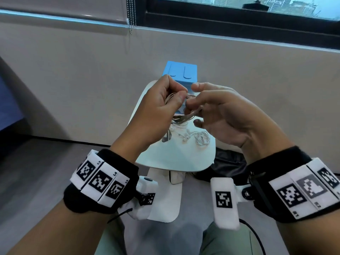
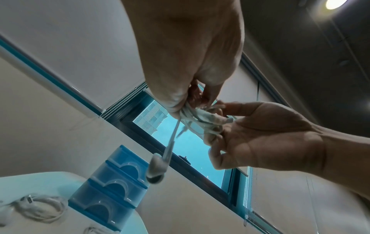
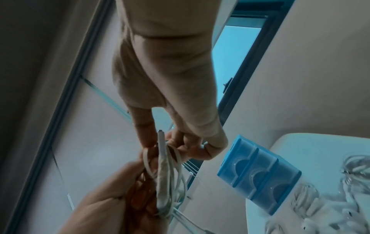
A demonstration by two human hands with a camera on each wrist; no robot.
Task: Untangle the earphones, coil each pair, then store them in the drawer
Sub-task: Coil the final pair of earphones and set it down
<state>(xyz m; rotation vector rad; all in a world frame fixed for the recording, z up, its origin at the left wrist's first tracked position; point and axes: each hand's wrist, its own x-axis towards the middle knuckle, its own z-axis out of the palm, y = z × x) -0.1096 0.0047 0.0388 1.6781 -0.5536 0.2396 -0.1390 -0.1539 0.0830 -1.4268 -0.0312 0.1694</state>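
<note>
Above the small white table point(image 1: 173, 159) I hold a coiled bundle of white earphone cable point(image 1: 185, 116) between both hands. My left hand point(image 1: 182, 93) pinches the coil with thumb and fingers; an earbud point(image 2: 157, 167) dangles below it on a short lead. My right hand point(image 1: 192, 97) has its fingertips curled on the cable's other side, and in the right wrist view its fingers point(image 3: 148, 134) pinch the stiff end of the cable point(image 3: 163, 166). The blue three-drawer unit point(image 1: 181, 72) stands at the table's far edge, all drawers closed point(image 2: 112, 190).
More white earphones lie on the table: a neat coil point(image 1: 202, 138) and a looser pair point(image 1: 181, 134) beside it. A black bag point(image 1: 228, 164) sits on the floor right of the table. A wall and window are behind the drawers.
</note>
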